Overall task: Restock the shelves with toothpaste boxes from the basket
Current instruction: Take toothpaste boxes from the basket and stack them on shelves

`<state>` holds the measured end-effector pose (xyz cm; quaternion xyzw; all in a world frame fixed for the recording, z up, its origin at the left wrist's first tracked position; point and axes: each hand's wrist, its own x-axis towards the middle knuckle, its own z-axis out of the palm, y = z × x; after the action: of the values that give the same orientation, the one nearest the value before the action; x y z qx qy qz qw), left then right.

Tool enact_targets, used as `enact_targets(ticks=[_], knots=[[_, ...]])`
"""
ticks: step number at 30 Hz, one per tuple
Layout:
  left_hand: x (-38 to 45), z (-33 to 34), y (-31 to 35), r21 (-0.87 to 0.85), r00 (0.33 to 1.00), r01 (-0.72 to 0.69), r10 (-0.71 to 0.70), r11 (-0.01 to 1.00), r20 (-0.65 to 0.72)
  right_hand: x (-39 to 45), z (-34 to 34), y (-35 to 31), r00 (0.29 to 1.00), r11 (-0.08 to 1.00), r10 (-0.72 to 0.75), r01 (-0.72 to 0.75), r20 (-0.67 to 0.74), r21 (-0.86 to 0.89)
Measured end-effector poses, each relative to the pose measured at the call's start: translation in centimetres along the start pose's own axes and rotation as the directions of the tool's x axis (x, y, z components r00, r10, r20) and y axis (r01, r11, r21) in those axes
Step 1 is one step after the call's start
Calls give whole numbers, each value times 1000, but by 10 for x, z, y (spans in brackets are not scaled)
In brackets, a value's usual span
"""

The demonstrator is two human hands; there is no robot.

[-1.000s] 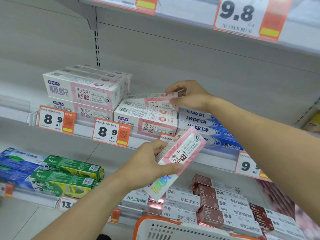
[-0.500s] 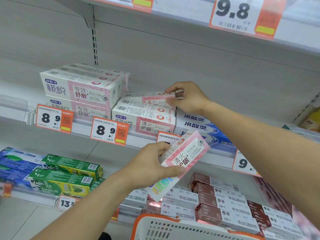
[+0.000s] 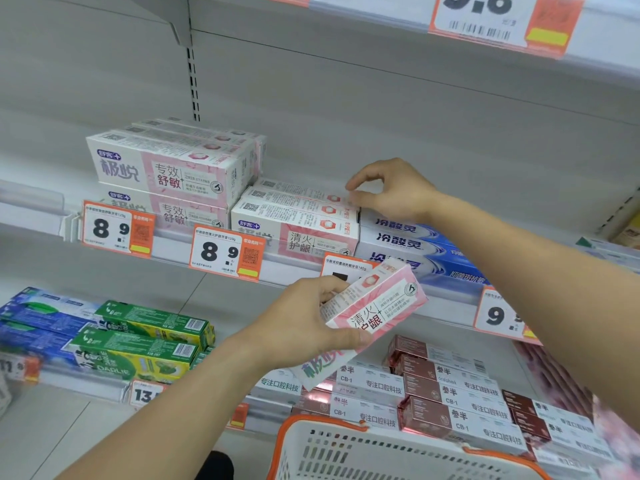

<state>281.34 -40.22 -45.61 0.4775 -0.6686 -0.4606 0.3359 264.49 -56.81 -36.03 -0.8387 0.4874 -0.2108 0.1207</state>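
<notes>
Step in hand: stocking the pink toothpaste row on the middle shelf (image 3: 301,270). Right hand (image 3: 391,190) sits at the right end of the pink boxes (image 3: 294,216) lying flat there, thumb and forefinger curled toward each other at the top box's end — whether they pinch it or only touch, cannot tell. Left hand (image 3: 304,323) grips a further pink toothpaste box (image 3: 374,310), tilted, held in front of the shelf edge and above the basket (image 3: 332,448), whose contents are out of view. Blue boxes (image 3: 412,247) lie just right of the pink row.

Next move, as judged: pass or lift the held box onto the pink stack — square to the row, printed face forward.
</notes>
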Motion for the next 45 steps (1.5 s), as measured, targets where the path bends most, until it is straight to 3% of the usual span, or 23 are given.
enact_targets(ticks=[2,3,6,8,9,12,16,18,22,24,27,30,36,41,45], knots=[[-2,-3,4,18,1000,-19,19,1000,-19,-16,-9,-11,993,994,-88,93,-78,64],[-3,-4,6,36,999,-35,36,999,-30,-27,-15,-19,992,982,-113,119,-51,144],[-6,-9,16,111,993,-82,91,990,-79,-63,-35,-41,943,949,-183,96,277,300],[-7,-13,23,167,981,-105,129,980,-142,-80,-45,-47,856,978,-182,107,483,179],[-6,-14,27,207,969,-117,158,971,-189,-86,-47,-48,838,985,-169,128,519,113],[-4,-17,36,339,867,-104,252,935,-430,-94,-53,-46,913,981,-194,172,360,95],[2,-31,41,500,550,-116,474,858,-688,-89,-73,-32,985,963,-169,159,28,220],[10,-38,33,530,483,-103,508,842,-713,-76,-75,-23,982,970,-133,157,-135,186],[34,-33,7,618,641,12,468,786,-608,-28,-53,-13,953,972,-7,77,-304,220],[42,-27,-3,676,713,61,442,734,-544,0,-42,-10,957,969,12,59,-289,238],[46,-20,-12,764,761,113,439,635,-477,36,-27,-6,978,983,-14,52,-208,178],[45,-18,-13,789,766,123,447,603,-462,54,-17,-2,996,991,-27,38,-86,132],[49,-20,-17,793,746,132,467,594,-475,64,8,-1,992,976,-29,2,119,216],[50,-18,-18,789,729,127,483,601,-485,65,7,0,984,970,-24,-20,175,243],[50,-18,-17,789,722,127,490,601,-489,63,8,-1,991,972,-43,12,125,236]])
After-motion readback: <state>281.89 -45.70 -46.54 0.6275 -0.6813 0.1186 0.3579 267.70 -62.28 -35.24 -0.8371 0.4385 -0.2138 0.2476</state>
